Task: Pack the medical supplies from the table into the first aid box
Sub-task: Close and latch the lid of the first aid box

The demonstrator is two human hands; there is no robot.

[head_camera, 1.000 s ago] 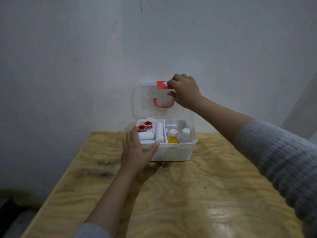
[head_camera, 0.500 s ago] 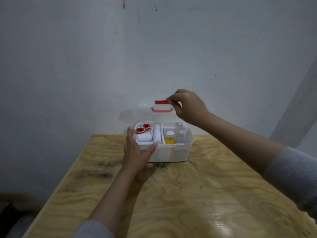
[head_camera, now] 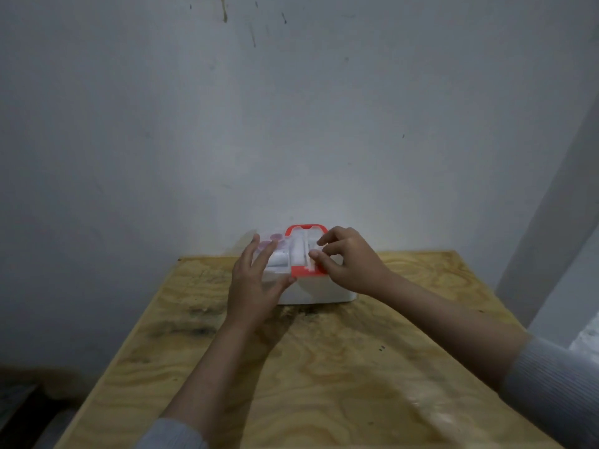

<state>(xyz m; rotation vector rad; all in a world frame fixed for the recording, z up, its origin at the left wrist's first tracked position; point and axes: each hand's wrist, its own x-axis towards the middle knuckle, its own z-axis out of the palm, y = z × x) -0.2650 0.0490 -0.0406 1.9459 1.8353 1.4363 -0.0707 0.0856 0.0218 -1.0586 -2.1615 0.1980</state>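
Observation:
The white first aid box [head_camera: 319, 291] stands at the far edge of the wooden table [head_camera: 324, 367], against the wall. Its clear lid [head_camera: 299, 251] with a red handle [head_camera: 306, 229] lies down over the box, and rolls and red-capped items show faintly through it. My right hand [head_camera: 348, 260] pinches the red latch [head_camera: 304, 270] at the lid's front edge. My left hand [head_camera: 256, 283] rests flat against the box's front left corner, fingers spread and reaching over the lid.
A pale wall rises right behind the box. A grey corner or door frame [head_camera: 551, 222] runs down at the right. The table's left edge drops to a dark floor [head_camera: 26, 406].
My right hand has swung the lid from upright down onto the box and now holds the front latch. My left hand stayed at the box's front left, its fingers now spread over the lid.

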